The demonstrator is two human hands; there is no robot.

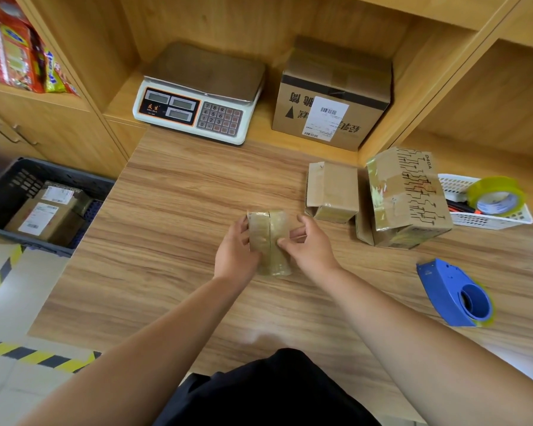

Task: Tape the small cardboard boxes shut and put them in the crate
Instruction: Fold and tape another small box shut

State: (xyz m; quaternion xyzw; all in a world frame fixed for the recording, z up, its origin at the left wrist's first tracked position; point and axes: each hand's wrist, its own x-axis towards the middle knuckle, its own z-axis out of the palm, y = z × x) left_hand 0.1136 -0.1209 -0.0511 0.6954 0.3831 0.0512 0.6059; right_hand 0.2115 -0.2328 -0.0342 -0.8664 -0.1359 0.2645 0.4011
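At the middle of the wooden table (166, 210), I see the small taped box (268, 241) held between both hands, a seam of glossy tape running along its top. The left hand (236, 253) grips its left side, fingers curled round the edge. The right hand (310, 244) holds the right side, thumb on the top face near the seam and fingers bent against the box. I cannot tell whether the box rests on the table or is just off it.

Beyond it to the right stand a plain cardboard box (333, 192) and, just beside that, a tilted patterned box (410, 195). A blue tape dispenser (456, 293) lies near the right edge. A white basket (490, 221) holds a roll of tape (496, 195).

Off the table's left side sits the dark crate (59, 176), with labelled parcels (43, 219) inside. At the back are a weighing scale (197, 93) and a large carton (333, 96).
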